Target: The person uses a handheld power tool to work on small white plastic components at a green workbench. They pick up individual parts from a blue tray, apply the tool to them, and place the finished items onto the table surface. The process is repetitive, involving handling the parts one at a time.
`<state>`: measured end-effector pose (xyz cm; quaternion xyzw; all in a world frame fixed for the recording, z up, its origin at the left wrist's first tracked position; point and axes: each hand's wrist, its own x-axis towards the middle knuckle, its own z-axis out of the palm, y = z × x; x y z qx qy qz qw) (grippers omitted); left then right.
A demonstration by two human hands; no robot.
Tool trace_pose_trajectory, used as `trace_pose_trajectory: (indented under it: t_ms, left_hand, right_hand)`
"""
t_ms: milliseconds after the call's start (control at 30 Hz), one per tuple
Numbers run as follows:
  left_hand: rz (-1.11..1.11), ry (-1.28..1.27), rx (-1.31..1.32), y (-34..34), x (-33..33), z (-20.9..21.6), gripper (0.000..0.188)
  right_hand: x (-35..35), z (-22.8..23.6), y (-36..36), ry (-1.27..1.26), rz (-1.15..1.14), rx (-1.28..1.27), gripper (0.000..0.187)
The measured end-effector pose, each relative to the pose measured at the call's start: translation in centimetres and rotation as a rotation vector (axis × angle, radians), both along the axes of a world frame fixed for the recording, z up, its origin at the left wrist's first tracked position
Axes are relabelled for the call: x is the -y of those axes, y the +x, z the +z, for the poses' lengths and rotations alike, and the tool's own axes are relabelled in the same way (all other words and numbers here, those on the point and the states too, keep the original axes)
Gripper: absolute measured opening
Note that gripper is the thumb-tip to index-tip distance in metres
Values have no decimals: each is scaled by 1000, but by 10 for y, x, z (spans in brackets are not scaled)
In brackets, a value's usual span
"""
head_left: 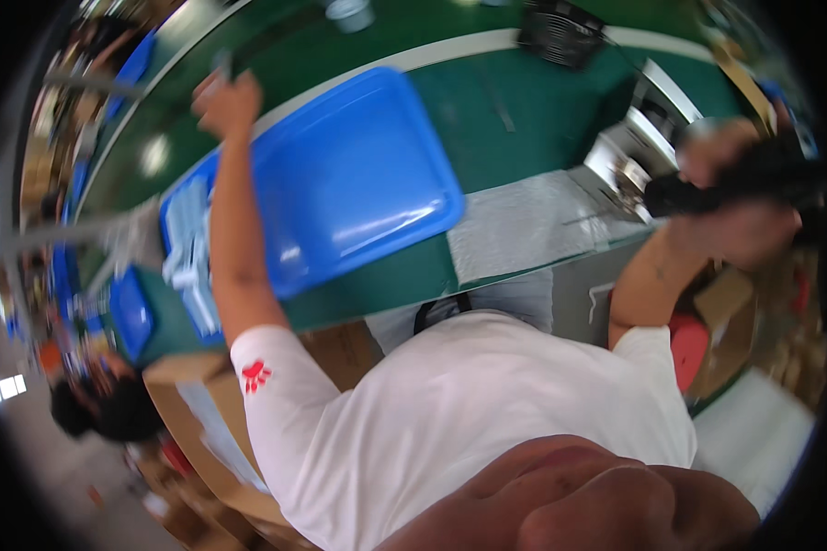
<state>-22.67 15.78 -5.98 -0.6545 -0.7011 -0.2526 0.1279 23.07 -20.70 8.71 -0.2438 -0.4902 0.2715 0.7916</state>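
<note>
My left hand (230,103) is raised over the far left of the green table, beyond the blue tray (358,174). Its fingers are curled in, and a small greyish piece (223,62) shows at them, too blurred to name. At the far right, my right hand (749,228) is closed around a black elongated object (730,184), smeared by motion. Just left of that hand stands an open white box-like housing (620,161) with coppery parts inside. Below my left forearm, pale blue strips (188,234) lie in a stack at the tray's left side.
A bubble-wrap sheet (524,225) lies between the tray and the housing. A black boxy device (560,35) and a white cup-like container (349,14) sit at the back. Cardboard boxes (188,372) stand by the table's near left edge. Another person (106,399) is at the far left.
</note>
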Motion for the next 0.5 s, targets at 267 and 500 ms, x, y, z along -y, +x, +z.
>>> trace_pose_trajectory:
  t_ms: [267,500]
  left_hand:
    - [127,-240,-46,-78,-121,-48,66]
    - [14,-103,387,-150,-137,-59,52]
  right_hand:
    - [-3,6,5,-89,-168,72,94]
    - [-11,20,15,-171,-343,13,73]
